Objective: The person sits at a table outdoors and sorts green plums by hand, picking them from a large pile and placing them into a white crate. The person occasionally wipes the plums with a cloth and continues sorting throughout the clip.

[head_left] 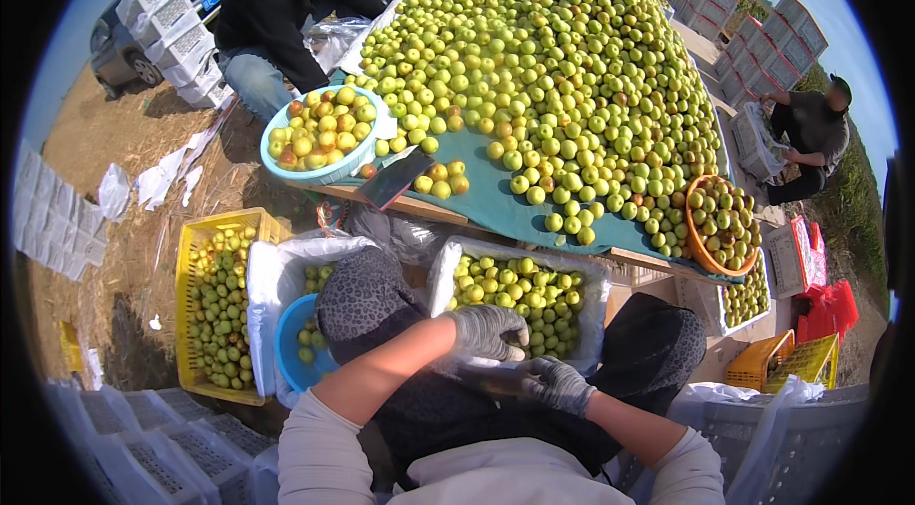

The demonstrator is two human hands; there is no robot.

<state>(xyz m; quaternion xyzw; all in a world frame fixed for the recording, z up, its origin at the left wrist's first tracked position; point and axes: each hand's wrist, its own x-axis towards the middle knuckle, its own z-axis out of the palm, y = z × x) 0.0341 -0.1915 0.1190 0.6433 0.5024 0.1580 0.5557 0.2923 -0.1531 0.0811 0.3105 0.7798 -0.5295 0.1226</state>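
Note:
Grey knit gloves cover both hands. My left hand (pixel 492 333) hovers above the near edge of a lined crate of green jujube-like fruit (pixel 522 290) between my knees, its fingers curled. Close to its fingertips, my right hand (pixel 557 382) is bent at the crate's near rim. Whether either hand has a fruit in it cannot be made out. Beyond the crate, a large heap of green and reddish fruit (pixel 572 76) covers a table with a green cloth (pixel 479 180). A dark phone-like slab (pixel 395 180) lies by the cloth's left edge.
A light-blue basket (pixel 372 140) and an orange basket (pixel 690 219), both full, stand at the table's corners. Left of me are a yellow crate (pixel 189 305), a lined crate (pixel 264 290) and a blue basin (pixel 289 348). People sit at left (pixel 286 12) and right (pixel 815 126) among stacked crates.

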